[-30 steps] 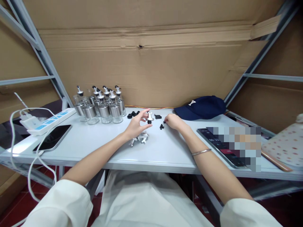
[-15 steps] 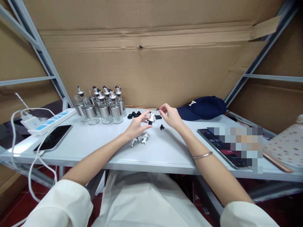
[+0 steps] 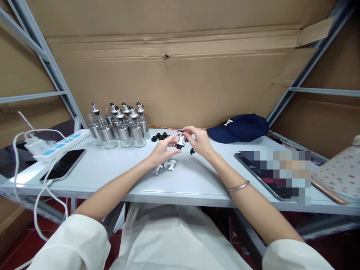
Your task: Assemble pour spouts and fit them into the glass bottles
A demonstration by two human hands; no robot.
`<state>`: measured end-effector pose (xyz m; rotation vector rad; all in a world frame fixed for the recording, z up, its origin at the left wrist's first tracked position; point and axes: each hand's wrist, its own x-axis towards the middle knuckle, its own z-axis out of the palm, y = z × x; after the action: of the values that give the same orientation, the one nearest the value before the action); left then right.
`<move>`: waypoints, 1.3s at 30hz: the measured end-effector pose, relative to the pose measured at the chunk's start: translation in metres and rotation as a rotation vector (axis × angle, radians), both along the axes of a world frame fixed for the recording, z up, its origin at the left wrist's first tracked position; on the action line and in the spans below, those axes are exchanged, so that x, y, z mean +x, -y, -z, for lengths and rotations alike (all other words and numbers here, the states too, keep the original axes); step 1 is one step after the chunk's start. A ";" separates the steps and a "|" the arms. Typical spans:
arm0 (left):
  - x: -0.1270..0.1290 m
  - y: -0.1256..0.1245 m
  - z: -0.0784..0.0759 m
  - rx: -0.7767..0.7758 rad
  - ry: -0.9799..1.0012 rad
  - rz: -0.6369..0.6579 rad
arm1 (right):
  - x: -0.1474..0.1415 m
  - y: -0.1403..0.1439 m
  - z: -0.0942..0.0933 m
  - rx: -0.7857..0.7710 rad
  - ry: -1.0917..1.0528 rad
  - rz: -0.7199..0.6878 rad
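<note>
Between the thumb and fingers of my left hand is a silver pour spout with a black stopper at its base, held upright above the table. My right hand pinches a small black cap at the top of that spout; whether it is seated there I cannot tell. Below my left hand lie several loose silver spout pieces. A small cluster of black parts lies beneath my right hand. Several black stoppers sit behind my left hand.
Several glass bottles with steel sleeves, most with spouts, stand at the back left. A power strip and a phone lie on the left. A navy cap and another phone are on the right of the white table.
My right hand has moved left with the small black cap, bringing it to the top of the spout. My left hand has stayed nearly in place, still holding the spout.
</note>
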<state>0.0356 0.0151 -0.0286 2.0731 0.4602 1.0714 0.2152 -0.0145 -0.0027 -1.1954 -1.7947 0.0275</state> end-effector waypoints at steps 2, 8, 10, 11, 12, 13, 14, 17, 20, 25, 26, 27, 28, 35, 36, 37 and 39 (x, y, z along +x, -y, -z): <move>0.000 0.000 0.001 -0.004 0.006 0.000 | -0.001 -0.001 0.001 0.035 0.019 -0.033; 0.001 0.003 -0.003 -0.053 0.066 0.016 | -0.003 0.000 0.001 0.174 -0.016 -0.035; 0.001 0.003 -0.003 -0.078 0.078 0.008 | -0.004 0.001 0.001 0.188 -0.020 -0.031; 0.001 0.003 -0.003 -0.088 0.081 0.000 | -0.004 0.001 0.000 0.192 -0.015 -0.032; 0.001 0.002 -0.003 -0.097 0.081 -0.005 | -0.004 0.002 0.000 0.196 -0.006 -0.035; 0.000 0.002 -0.003 -0.104 0.080 -0.006 | -0.004 0.002 0.000 0.199 0.000 -0.037; 0.000 0.001 -0.003 -0.108 0.078 -0.004 | -0.005 0.002 0.000 0.203 0.002 -0.036; 0.000 0.000 -0.002 -0.114 0.066 -0.013 | -0.006 0.001 0.000 0.213 -0.029 -0.021; 0.000 0.000 -0.002 -0.114 0.056 -0.028 | -0.006 0.001 0.001 0.211 -0.045 -0.005; 0.000 0.000 -0.001 -0.108 0.064 -0.007 | -0.005 0.001 0.002 0.215 -0.007 -0.013; 0.000 0.000 0.000 -0.106 0.064 -0.007 | -0.005 0.001 0.002 0.218 -0.004 -0.010; 0.000 0.000 0.000 -0.104 0.062 -0.007 | -0.005 0.001 0.002 0.218 0.000 -0.006; 0.000 0.001 0.000 -0.102 0.060 -0.009 | -0.005 0.001 0.002 0.217 0.005 -0.001; -0.001 -0.001 0.000 -0.066 0.050 -0.034 | -0.004 0.001 0.002 0.218 0.037 -0.033; -0.001 -0.001 0.000 -0.058 0.057 -0.043 | -0.005 0.001 0.002 0.211 0.042 -0.047; -0.002 -0.002 0.000 -0.051 0.065 -0.051 | -0.005 0.001 0.002 0.203 0.046 -0.058; -0.002 -0.003 -0.001 -0.035 0.074 -0.052 | -0.006 0.002 0.002 0.184 0.054 -0.073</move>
<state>0.0339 0.0177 -0.0281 1.9938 0.4953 1.1581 0.2093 -0.0161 -0.0045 -1.0082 -1.8444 -0.1266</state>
